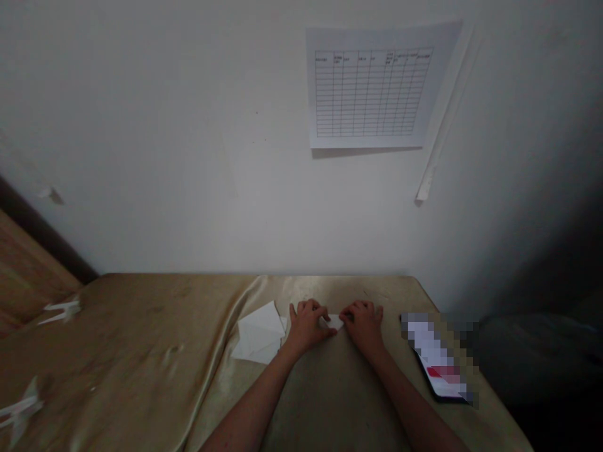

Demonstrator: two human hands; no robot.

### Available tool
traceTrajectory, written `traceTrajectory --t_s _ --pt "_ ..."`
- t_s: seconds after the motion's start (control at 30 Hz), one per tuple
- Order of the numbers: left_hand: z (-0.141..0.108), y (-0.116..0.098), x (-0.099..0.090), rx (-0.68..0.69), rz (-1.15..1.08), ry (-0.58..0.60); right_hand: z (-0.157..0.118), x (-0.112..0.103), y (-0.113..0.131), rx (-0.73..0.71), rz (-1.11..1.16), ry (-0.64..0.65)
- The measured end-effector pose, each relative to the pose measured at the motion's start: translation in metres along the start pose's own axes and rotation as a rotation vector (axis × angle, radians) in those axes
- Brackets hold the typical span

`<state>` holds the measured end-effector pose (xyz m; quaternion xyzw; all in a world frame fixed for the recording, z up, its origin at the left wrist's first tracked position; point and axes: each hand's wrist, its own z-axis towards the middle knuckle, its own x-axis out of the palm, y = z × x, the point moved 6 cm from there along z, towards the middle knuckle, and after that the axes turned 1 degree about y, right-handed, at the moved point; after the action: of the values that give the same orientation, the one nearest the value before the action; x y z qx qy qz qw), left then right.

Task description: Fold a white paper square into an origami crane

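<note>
A small folded piece of white paper (335,322) lies on the cloth-covered table between my two hands. My left hand (308,323) has its thumb and fingers closed on the paper's left side. At the right corner, the fingertips of my right hand (364,323) pinch the paper. Just left of my left hand, several white paper sheets (260,334) lie overlapping on the cloth.
A phone (440,361), partly pixelated, lies at the table's right edge. Folded white paper shapes (21,411) rest at the far left. The table (141,351) meets a white wall, where a printed grid sheet (372,91) hangs.
</note>
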<state>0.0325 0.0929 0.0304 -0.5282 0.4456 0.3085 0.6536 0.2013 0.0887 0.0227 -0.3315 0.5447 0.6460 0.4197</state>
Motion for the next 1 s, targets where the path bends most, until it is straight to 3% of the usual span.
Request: traceTrajectory --t_s 1.0 --pt "0.0006 -0.0027 -0.0005 -0.004 0.02 0.006 0.0005 -0.0018 0.0008 0.003 0.018 -0.022"
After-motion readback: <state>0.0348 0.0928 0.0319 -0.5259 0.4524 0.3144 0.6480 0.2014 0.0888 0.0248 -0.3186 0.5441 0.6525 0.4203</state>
